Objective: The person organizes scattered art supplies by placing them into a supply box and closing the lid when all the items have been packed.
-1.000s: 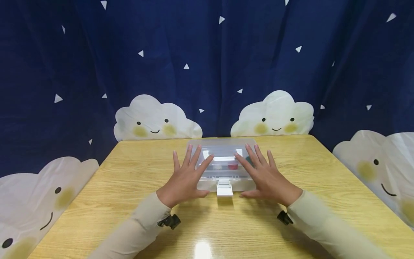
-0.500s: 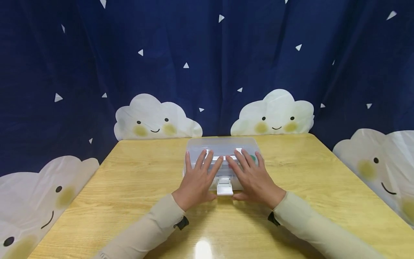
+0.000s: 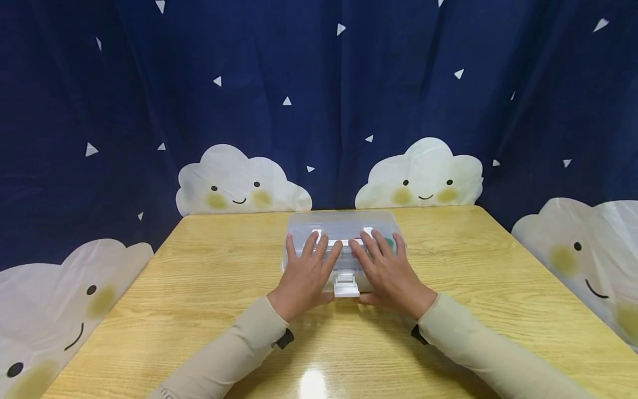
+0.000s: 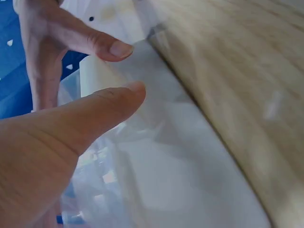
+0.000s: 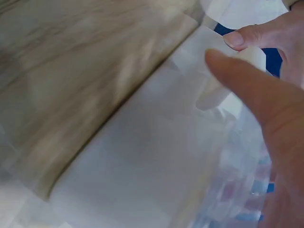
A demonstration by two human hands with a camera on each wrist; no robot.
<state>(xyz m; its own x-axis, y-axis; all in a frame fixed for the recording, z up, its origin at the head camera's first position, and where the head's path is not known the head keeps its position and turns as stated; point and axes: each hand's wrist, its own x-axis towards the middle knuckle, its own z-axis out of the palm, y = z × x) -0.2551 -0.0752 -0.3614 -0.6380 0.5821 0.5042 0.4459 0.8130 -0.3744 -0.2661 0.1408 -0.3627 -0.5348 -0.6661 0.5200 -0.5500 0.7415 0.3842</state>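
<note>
A plastic box with a clear lid (image 3: 344, 220) and a white base (image 3: 329, 285) sits at the middle of the table. On its front a white latch (image 3: 346, 285) sticks outward. My left hand (image 3: 304, 277) lies over the left part of the lid with fingers spread and fairly straight. The right hand (image 3: 391, 277) mirrors it on the right part. Both thumbs point at the latch; the left thumb (image 4: 114, 107) and right thumb (image 5: 237, 78) come right to its lower corners in the wrist views. Something green (image 3: 389, 242) shows through the lid; other contents are mostly hidden by fingers.
The wooden table (image 3: 224, 255) stretches to both sides and in front of the box. Behind it hangs a dark blue curtain (image 3: 279, 66) with white triangles and smiling clouds. Dark wrist straps (image 3: 283, 338) show below the sleeves.
Both hands have moved inward from the sides of the box toward the latch, settling over the lid. Their thumbs now reach the latch, whose outer edge appears slightly higher.
</note>
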